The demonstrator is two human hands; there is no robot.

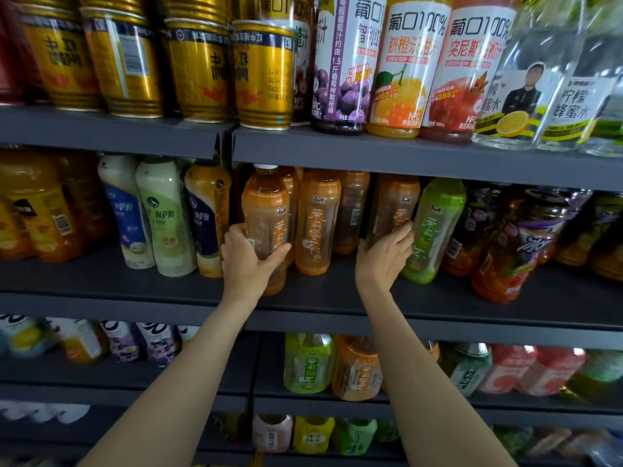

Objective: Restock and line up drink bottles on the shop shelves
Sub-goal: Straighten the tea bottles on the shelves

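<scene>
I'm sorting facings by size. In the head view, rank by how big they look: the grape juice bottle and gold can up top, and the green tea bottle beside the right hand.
1. Grape juice bottle, top cut off by the frame.
2. Green tea bottle.
3. Gold can.
Bottles one and two look close, and the wide-angle lens makes that order unsure.

Dark grey metal shelves (pixel 371 153) are seen in several tiers. On the top tier, gold cans (pixel 263 75) are stood at the left and tall juice bottles (pixel 408 69) with purple, orange and red labels at the right, followed by clear lemon-honey water bottles (pixel 519 106). On the middle shelf (pixel 135 281), orange drinks are placed at the far left, then white milk-tea bottles (pixel 165 214), orange jasmine tea bottles (pixel 317 220), a green tea bottle (pixel 435 230) and dark fruit-tea bottles (pixel 515 251). The lower tiers are stocked with further green, orange and pink bottles, which are blurred.
</scene>
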